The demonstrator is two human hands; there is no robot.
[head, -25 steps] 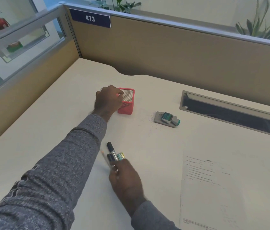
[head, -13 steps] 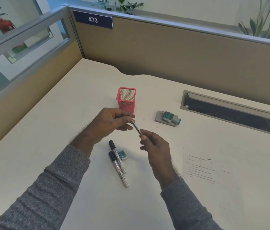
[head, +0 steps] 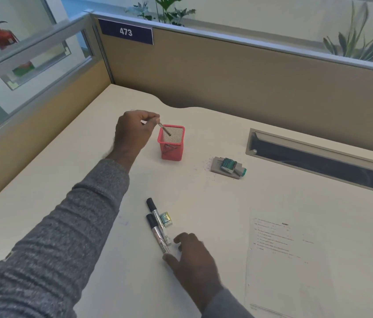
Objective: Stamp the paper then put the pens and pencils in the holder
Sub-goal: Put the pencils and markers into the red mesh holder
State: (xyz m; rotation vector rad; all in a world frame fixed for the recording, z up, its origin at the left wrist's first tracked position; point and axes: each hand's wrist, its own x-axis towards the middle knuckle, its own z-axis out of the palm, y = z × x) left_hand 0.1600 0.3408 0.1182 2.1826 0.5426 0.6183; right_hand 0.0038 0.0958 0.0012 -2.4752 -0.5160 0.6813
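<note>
- Your left hand (head: pixel 135 131) is raised over the desk (head: pixel 71 180), thumb and fingertips pinched on the top end of a thin pen (head: pixel 164 129).
- The pen slants down and to the right, its lower end over the open mouth of the red mesh holder (head: pixel 171 143); whether the tip touches the mesh inside cannot be told.
- The holder stands upright on the desk, just to the right of your left hand.
- Your right hand (head: pixel 192 258) hovers low near the front of the desk, fingers loosely spread and holding nothing; thumb and forefinger sit right at the near ends of the two markers (head: pixel 158 228), and contact cannot be made out.
- The markers lie side by side, black caps pointing away from you, touching along their length.
- A small teal-labelled eraser (head: pixel 166 219) lies just beside the markers on their right.
- The printed paper (head: pixel 284 253) lies flat at the right front of the desk, well apart from the holder.
- Farther back, between holder and cable tray (head: pixel 318 157), a grey stamp pad (head: pixel 223 167) carries a teal-wrapped block on top, with fine purple specks on the desk to its left.
- Grey sleeves cover both your forearms.
</note>
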